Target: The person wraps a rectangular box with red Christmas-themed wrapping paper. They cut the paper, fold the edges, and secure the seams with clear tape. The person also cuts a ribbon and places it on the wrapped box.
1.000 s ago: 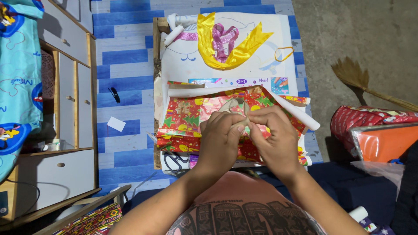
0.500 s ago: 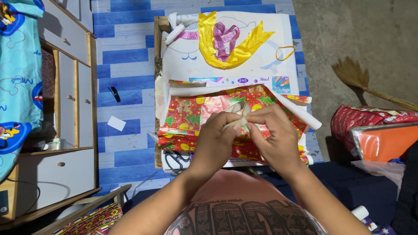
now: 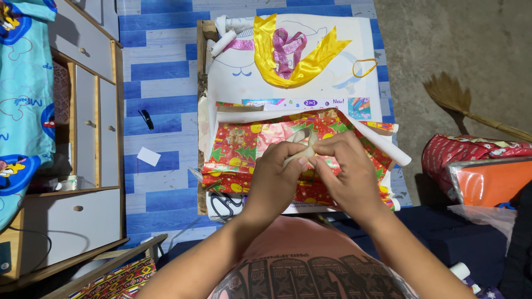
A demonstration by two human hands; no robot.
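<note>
Both my hands meet over a parcel wrapped in red festive gift paper (image 3: 244, 149) on a low table. My left hand (image 3: 275, 180) and my right hand (image 3: 348, 174) together pinch a roll of clear tape (image 3: 303, 141), fingertips picking at its edge. Farther back on the white sheet lie a yellow ribbon (image 3: 302, 61) and a pink glitter ribbon (image 3: 288, 47). Black-handled scissors (image 3: 221, 204) peek out at the near left edge of the table, beside my left wrist.
A white wooden cabinet (image 3: 83, 138) stands left, with a black clip (image 3: 145, 119) and a white paper scrap (image 3: 148, 157) on the blue striped floor. A broom (image 3: 460, 105), a red wrapped bundle (image 3: 471, 149) and an orange plastic-covered box (image 3: 487, 180) sit right.
My hands have kept working the tape roll in place, with small finger shifts. The view has moved slightly; nothing else has moved.
</note>
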